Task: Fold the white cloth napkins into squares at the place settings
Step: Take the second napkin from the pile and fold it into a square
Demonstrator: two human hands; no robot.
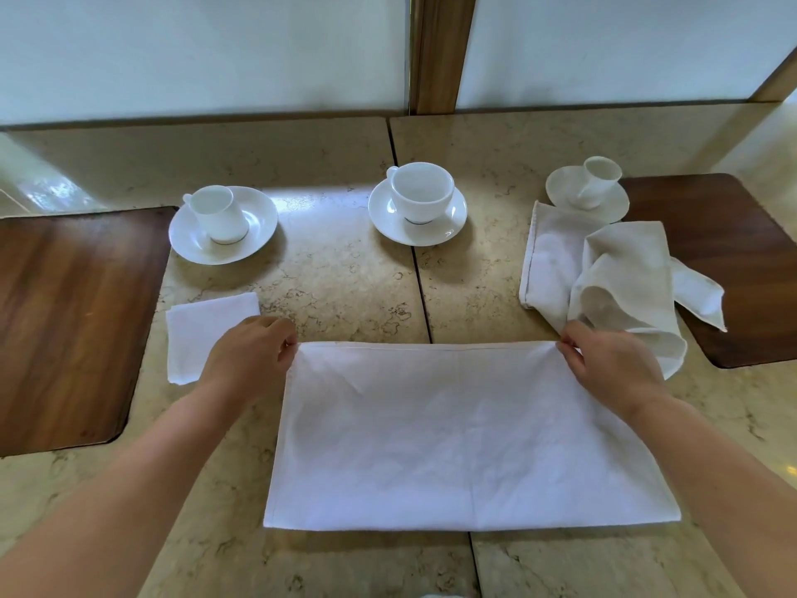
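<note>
I saw the napkin (470,438) lying nearest me on the worktop (345,287), a folded square (202,334) to its left, loose cloths (604,278) to its right, three cups (420,192) behind.

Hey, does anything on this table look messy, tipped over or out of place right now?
Yes. The far-right cup is tipped on its saucer, unlike the other two upright cups. Beside it, loose napkins lie crumpled, partly over the wooden inlay.
</note>
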